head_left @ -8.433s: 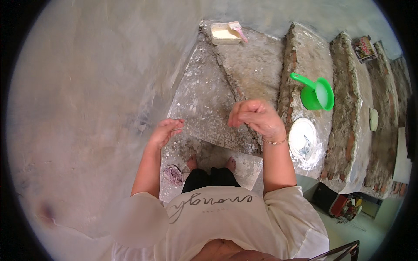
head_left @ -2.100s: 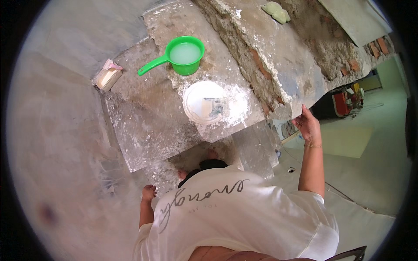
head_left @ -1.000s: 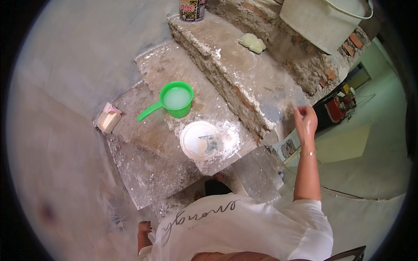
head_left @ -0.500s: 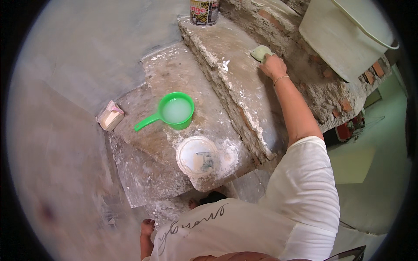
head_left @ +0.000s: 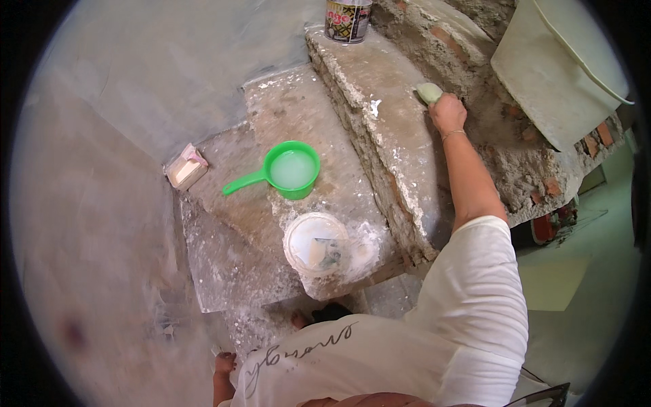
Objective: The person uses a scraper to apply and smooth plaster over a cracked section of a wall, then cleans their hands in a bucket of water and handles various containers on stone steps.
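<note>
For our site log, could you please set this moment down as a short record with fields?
Right hand: gripping a pale green pad
Left hand: low at left, beside the white shirt; contents unclear
Step below the pad: green dipper, cloudy liquid inside; round white lid or tub, flat tool lying over it
By the wall: pale rectangular tub, something pink at one end
Same step as pad: printed can
Farther right: pale bucket with handle

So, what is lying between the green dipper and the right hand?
In the head view, the step's rough, crumbling edge runs between the green dipper and the right hand, with concrete on both sides.
</note>
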Demonstrator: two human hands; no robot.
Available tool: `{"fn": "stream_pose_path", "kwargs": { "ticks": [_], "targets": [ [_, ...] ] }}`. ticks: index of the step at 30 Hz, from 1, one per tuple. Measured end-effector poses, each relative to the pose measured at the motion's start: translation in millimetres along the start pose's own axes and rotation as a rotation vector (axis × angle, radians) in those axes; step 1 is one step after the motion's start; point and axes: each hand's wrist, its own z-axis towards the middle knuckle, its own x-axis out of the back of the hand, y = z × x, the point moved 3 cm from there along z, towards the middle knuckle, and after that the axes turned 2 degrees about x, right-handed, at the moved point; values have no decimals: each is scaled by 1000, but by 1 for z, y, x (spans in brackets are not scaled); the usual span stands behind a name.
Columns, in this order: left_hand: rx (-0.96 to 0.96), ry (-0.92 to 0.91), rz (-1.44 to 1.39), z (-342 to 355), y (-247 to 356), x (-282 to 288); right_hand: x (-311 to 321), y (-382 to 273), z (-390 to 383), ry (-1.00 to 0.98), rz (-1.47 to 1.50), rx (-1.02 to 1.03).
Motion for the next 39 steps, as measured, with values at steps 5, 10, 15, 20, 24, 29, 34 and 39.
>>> {"fn": "stream_pose_path", "kwargs": {
  "ticks": [5,10,15,20,24,29,34,39],
  "targets": [
    [-315,52,-89,5,27,6,50,16,-13,-15,479,-143],
    [-212,7,-154,14,48,6,98,33,-76,-396,1574,-514],
    [-162,-45,-158,39,38,14,136,43,-135,-497,1863,-451],
    [-202,-53,-144,58,32,35,179,35,-182,-477,1735,-311],
    [-242,-59,-136,69,23,50,209,23,-218,-39,1234,-163],
    [74,-82,-381,91,8,40,265,-7,-259,571,265,264],
    [-31,-75,-369,136,-83,29,283,-8,-278,735,52,317],
    [168,-62,-431,116,-98,47,292,51,-274,793,98,48]
  ]
}}
